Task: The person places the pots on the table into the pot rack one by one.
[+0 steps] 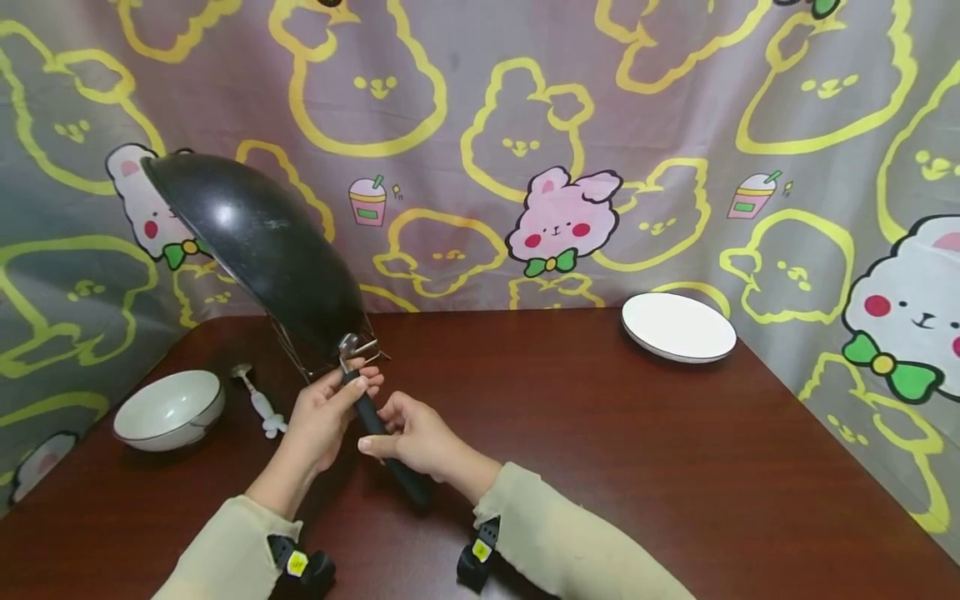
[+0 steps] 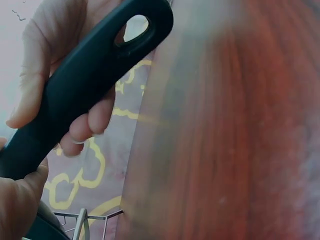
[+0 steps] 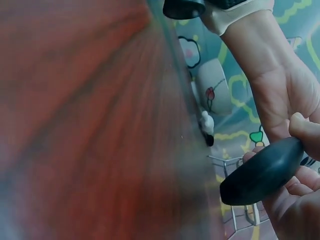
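Observation:
A black wok (image 1: 258,242) is tipped up on its side above the brown table (image 1: 600,450), its dark underside facing me. Its black handle (image 1: 386,446) slopes down toward me. My left hand (image 1: 341,400) grips the top of the handle, just below the metal joint and a wire rack at the wok's rim. My right hand (image 1: 390,437) holds the handle lower down, fingers curled round it. In the left wrist view the handle (image 2: 90,80) ends in a hanging hole, with fingers (image 2: 92,117) wrapped round it. The right wrist view shows the handle's end (image 3: 262,172) in my right hand (image 3: 295,200).
A white bowl (image 1: 168,408) sits at the table's left, with a small white-handled spoon (image 1: 258,400) beside it. A white plate (image 1: 678,327) lies at the back right. A patterned curtain (image 1: 525,125) closes off the back and both sides.

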`<state>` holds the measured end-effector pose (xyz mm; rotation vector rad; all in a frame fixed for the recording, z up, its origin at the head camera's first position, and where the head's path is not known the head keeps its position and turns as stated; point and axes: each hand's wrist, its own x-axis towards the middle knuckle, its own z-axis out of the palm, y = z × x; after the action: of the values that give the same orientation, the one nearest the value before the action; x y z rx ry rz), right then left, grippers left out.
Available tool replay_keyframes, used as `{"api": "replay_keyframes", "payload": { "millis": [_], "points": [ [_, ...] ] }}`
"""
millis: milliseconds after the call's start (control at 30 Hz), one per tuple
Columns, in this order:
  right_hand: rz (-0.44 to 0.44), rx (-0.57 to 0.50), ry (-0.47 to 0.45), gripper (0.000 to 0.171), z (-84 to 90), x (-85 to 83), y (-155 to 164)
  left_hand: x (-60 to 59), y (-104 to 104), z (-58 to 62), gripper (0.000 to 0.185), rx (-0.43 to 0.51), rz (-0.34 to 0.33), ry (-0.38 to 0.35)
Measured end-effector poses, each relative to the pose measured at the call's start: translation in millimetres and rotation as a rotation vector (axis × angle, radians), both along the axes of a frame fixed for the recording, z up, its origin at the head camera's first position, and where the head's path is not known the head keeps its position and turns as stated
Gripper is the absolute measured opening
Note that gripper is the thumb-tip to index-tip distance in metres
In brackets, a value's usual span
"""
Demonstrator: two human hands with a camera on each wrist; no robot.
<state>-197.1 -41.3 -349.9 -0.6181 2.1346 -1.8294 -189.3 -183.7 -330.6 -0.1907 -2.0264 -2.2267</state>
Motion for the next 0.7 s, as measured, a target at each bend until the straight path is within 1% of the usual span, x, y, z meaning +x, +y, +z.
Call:
{"api": "replay_keyframes", "payload": {
  "millis": [167,267,400,567,700],
  "points": [
    [0.007,0.037,0.005,0.024,-3.7,-6.4,-1,-4.4,0,-2.6,0.045,-0.007,0.01,-0.024],
    [0.009,0.041,0.011,0.024,-5.9,-8.6,-2,-6.3,-3,-5.6,0.045,-0.009,0.003,-0.013],
    [-0.007,0.05,0.03,0.024,-6.9,-10.8,-5,-10.0,-6,-8.4,0.042,0.01,-0.009,0.013],
    [-0.021,0.065,0.021,0.024,-8.8,-13.6,-10,-14.1,-10,-11.6,0.038,0.024,-0.002,0.007],
    [-0.021,0.082,0.034,0.024,-9.3,-15.1,-13,-16.7,-13,-14.6,0.036,0.034,0.003,0.014]
  ]
}}
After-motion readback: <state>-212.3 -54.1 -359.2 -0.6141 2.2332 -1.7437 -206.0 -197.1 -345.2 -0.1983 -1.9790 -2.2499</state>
